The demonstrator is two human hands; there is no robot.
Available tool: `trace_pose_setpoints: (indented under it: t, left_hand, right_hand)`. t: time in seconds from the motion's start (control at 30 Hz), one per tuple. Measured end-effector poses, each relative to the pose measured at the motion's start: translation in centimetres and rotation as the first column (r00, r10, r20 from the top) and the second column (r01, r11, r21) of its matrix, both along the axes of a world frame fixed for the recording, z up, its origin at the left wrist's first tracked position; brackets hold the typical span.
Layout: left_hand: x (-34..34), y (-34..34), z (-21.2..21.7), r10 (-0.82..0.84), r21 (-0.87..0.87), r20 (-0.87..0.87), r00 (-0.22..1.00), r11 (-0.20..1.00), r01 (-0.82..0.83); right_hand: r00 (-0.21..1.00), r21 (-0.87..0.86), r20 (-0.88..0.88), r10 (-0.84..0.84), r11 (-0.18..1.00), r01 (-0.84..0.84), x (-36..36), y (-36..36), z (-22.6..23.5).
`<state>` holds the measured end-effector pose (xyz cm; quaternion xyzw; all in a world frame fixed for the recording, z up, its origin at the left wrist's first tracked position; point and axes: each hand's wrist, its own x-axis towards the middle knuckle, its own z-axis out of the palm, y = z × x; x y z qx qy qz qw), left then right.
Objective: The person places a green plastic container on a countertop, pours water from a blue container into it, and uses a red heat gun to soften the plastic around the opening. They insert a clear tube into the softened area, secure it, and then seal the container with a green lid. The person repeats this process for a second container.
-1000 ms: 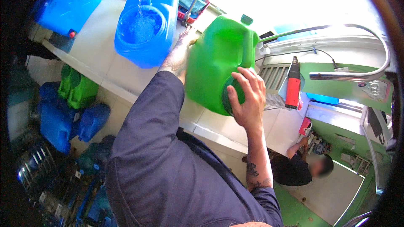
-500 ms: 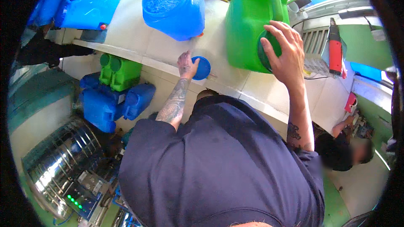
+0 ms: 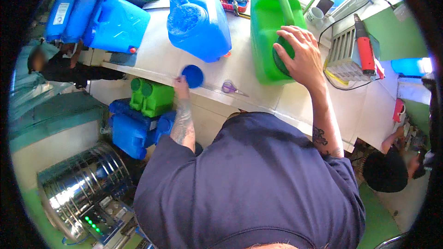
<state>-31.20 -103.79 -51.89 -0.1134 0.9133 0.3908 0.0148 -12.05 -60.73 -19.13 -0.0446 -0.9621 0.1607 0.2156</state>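
My left hand (image 3: 181,84) pinches a round blue cap (image 3: 192,76) by its edge, held up near the front edge of the counter. Behind it stands a blue water jug (image 3: 214,37), its wide mouth uncapped, with bubbly water (image 3: 185,20) showing inside. My right hand (image 3: 301,54) is laid over the dark green cap (image 3: 279,61) of a green jug (image 3: 265,32), thumb on one side and fingers over the top. Part of that cap is hidden under the palm. Scissors (image 3: 228,87) with purple handles lie on the counter between the two jugs.
More blue jugs (image 3: 117,25) stand at the far left. Below the counter are green jugs (image 3: 154,99) on blue ones and a shiny steel tank (image 3: 83,184). A red heat gun (image 3: 366,53) rests on a grey box at right. One person is at each side.
My left hand has lifted the blue cap off the counter and moved it left, uncovering the scissors. My right hand stays on the green cap. The view has shifted, showing more at the left.
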Motion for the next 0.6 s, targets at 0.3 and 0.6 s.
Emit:
trace_pose_setpoints:
  t: [0.3,0.6]
  left_hand:
    - [-6.0,9.4,29.7,-0.593,-0.197,-0.603,0.533,0.758,0.621]
    - [-3.5,12.4,36.0,-0.773,-0.268,-0.511,0.376,0.559,0.785]
  right_hand:
    - [0.999,0.006,-0.035,-0.009,1.000,0.009,0.0,0.1,-0.5]
    - [0.998,0.001,-0.041,-0.041,0.999,0.041,0.1,0.3,-1.0]
